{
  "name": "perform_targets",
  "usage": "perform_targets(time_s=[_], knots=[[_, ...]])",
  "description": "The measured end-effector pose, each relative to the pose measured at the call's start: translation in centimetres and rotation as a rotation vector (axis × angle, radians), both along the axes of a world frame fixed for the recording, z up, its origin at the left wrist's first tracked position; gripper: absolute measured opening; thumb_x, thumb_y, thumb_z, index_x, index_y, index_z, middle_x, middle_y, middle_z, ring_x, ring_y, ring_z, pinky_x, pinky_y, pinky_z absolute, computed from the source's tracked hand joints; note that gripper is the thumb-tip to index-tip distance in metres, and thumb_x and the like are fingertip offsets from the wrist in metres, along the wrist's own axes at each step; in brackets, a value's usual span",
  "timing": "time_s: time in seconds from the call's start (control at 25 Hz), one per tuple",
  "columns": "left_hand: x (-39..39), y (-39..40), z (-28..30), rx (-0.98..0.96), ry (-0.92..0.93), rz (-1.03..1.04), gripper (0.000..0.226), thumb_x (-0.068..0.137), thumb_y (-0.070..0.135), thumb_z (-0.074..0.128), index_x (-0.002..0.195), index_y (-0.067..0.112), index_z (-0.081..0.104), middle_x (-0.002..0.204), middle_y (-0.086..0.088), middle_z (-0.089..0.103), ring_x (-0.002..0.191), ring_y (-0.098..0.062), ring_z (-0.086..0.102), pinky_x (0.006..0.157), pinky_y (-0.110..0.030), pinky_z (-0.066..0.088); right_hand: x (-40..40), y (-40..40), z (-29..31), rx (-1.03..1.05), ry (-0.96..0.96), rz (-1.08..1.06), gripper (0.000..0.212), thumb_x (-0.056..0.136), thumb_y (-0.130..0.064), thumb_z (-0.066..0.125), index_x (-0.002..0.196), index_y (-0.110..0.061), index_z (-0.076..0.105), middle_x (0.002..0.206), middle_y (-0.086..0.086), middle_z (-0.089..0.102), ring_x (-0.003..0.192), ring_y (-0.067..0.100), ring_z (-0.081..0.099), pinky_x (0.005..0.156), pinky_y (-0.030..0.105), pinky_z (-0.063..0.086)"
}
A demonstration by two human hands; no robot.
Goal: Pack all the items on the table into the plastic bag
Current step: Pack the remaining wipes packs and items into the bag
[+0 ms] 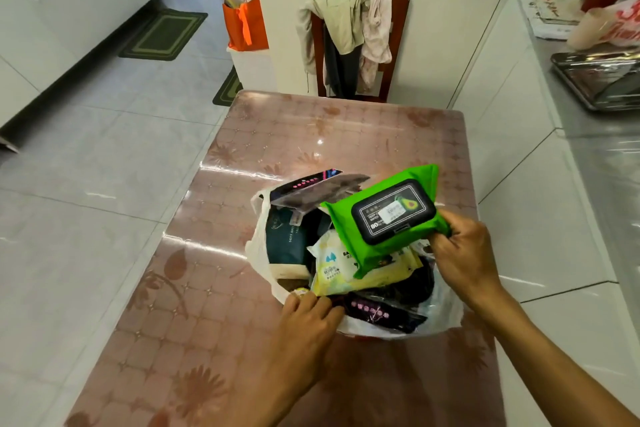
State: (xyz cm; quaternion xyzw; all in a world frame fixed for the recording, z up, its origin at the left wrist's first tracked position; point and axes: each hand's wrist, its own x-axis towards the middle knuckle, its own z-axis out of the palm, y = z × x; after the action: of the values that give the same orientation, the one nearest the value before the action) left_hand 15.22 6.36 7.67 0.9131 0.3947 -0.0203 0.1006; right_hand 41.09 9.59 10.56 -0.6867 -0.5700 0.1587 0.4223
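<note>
A white plastic bag (259,239) stands open on the pink patterned table (346,135), stuffed with packs. My right hand (460,256) grips a green wet-wipe pack (388,215) with a black lid by its right end, held over the bag's mouth. My left hand (308,319) pinches the bag's near rim. Inside lie a dark teal tissue pack (287,239), a yellow-white wipe pack (346,270) and dark packets with pink dots (377,312). A dark flat packet (311,191) sticks out at the far side.
A wooden chair (349,45) draped with clothes stands at the table's far end against a white cabinet (450,45). An orange bag (242,21) sits on a white box to the left. A counter on the right carries a metal tray (599,80).
</note>
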Motion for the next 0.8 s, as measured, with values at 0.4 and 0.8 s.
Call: perform_targets(time_s=[0.4,0.8], knots=[[-0.8,4.7,5.1,0.142,-0.602,0.325,0.010,0.084,0.028,0.063,0.088,0.021,0.069,0.086,0.005,0.063,0.078,-0.014,0.052,0.066,-0.036,0.048,-1.3,-2.6,-0.4,-0.034,-0.047,0.098,0.017,0.070,-0.010,0.048,0.058,-0.023,0.048,0.050,-0.011,0.045,0.049,0.002,0.041,0.047,0.026,0.034],[-2.4,15.2,6.0,-0.608,-0.948,0.978,0.010,0.091,0.015,0.065,0.084,0.010,0.071,0.067,-0.004,0.070,0.059,-0.020,0.061,0.057,-0.029,0.054,-3.1,5.4,3.4,-0.243,0.405,-0.167,0.020,0.074,-0.027,0.061,0.063,-0.012,0.070,0.053,0.007,0.068,0.047,0.021,0.059,0.050,0.040,0.047]])
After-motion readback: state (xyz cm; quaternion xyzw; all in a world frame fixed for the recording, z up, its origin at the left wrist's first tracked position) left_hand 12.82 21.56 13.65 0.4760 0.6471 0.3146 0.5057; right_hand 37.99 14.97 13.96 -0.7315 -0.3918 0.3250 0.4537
